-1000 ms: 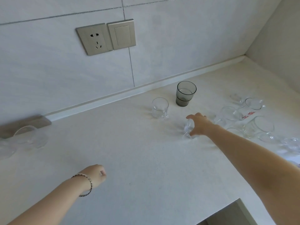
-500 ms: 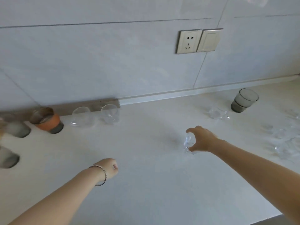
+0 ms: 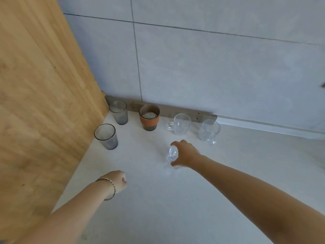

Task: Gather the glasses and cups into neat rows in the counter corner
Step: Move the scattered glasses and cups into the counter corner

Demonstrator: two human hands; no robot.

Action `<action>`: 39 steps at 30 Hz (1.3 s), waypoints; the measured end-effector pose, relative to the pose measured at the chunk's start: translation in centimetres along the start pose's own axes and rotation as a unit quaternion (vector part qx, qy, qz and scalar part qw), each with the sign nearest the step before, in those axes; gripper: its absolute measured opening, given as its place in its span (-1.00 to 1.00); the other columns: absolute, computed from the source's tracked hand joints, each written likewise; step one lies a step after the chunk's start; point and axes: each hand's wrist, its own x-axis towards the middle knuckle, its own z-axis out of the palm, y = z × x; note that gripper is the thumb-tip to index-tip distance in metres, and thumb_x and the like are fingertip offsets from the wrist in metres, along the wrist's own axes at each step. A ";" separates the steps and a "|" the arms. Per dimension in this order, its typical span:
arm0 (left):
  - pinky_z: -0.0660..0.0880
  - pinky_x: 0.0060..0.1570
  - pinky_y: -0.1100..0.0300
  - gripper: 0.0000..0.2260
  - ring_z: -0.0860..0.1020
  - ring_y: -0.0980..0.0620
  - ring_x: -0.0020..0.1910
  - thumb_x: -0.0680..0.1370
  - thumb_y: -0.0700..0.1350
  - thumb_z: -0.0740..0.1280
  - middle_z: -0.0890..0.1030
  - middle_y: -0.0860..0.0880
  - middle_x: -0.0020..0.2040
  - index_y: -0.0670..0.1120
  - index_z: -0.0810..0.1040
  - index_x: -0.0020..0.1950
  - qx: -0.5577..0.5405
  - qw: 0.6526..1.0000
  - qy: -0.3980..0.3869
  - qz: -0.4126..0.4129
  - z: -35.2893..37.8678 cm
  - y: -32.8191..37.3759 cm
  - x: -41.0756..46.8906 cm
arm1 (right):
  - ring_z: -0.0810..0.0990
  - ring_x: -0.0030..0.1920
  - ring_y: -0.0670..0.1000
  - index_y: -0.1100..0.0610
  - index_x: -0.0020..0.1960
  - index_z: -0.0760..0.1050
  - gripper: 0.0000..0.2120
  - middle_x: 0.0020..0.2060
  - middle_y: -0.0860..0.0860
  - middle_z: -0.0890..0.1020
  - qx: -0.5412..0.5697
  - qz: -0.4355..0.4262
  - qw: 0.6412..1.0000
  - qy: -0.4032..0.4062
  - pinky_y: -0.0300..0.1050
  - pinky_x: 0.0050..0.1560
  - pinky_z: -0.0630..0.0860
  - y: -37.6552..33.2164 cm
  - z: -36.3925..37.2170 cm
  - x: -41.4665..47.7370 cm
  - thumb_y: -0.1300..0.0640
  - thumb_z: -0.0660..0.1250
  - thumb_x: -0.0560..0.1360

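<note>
Gripping a small clear glass (image 3: 172, 154), right hand (image 3: 186, 153); left hand (image 3: 117, 181) fisted, empty.

Right hand (image 3: 184, 154) grips a small clear glass (image 3: 171, 156) over the white counter (image 3: 193, 208); left hand (image 3: 117, 181) is fisted, holding nothing. Corner row along the wall: ribbed grey glass (image 3: 119, 115), orange-banded cup (image 3: 149, 117), two clear mugs (image 3: 181, 124). Another ribbed grey glass (image 3: 106, 136) stands beside the wooden panel (image 3: 40, 103).

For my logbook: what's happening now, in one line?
right hand: holds small clear glass | left hand: fisted, empty | placed: not yet
</note>
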 end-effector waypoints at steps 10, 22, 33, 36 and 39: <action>0.07 -0.41 0.24 -0.67 0.18 0.10 -0.42 0.54 -0.18 0.12 0.21 0.06 -0.37 0.06 0.15 -0.40 -0.044 0.999 -0.008 -0.018 0.4 -4.2 0.4 | 0.41 0.31 0.17 0.00 0.44 0.26 -0.26 0.36 0.07 0.35 -0.024 -0.046 0.998 0.029 0.01 0.25 0.43 -10.6 1.6 7.8 -0.16 0.44 0.35; 0.13 -0.37 0.23 -0.70 0.28 0.01 -0.16 0.50 -0.17 0.13 0.32 0.00 -0.21 0.06 0.16 -0.40 -0.017 1.000 -0.012 0.006 0.3 -1.9 1.7 | 0.35 0.37 0.15 0.00 0.50 0.09 -0.20 0.39 0.10 0.31 0.002 -0.046 0.999 0.015 0.07 0.30 0.39 -7.2 1.5 5.8 -0.10 0.43 0.40; 0.10 -0.40 0.26 -0.67 0.29 0.00 -0.24 0.52 -0.15 0.14 0.29 0.04 -0.27 0.07 0.15 -0.40 0.104 0.982 -0.005 0.158 0.2 18.6 3.0 | 0.40 0.36 0.04 0.06 0.37 0.36 -0.55 0.35 0.00 0.43 0.031 0.173 0.983 -0.060 -0.06 0.30 0.35 16.0 -1.1 -6.4 -0.02 0.27 0.51; 0.07 -0.40 0.26 -0.66 0.25 0.02 -0.34 0.52 -0.16 0.14 0.26 0.05 -0.32 0.07 0.15 -0.41 0.140 0.970 -0.007 0.198 1.6 26.0 2.7 | 0.40 0.37 0.05 0.06 0.37 0.36 -0.56 0.37 0.01 0.42 0.047 0.221 0.973 -0.048 -0.05 0.33 0.35 23.9 -2.3 -10.2 -0.02 0.25 0.52; 0.15 -0.36 0.24 -0.66 0.25 0.06 -0.36 0.54 -0.15 0.14 0.23 0.06 -0.34 0.07 0.15 -0.40 0.158 0.963 -0.011 0.220 3.8 33.3 2.3 | 0.38 0.38 0.05 0.08 0.38 0.36 -0.56 0.38 0.01 0.40 0.054 0.253 0.966 -0.032 -0.07 0.33 0.33 31.6 -3.4 -13.8 -0.02 0.24 0.53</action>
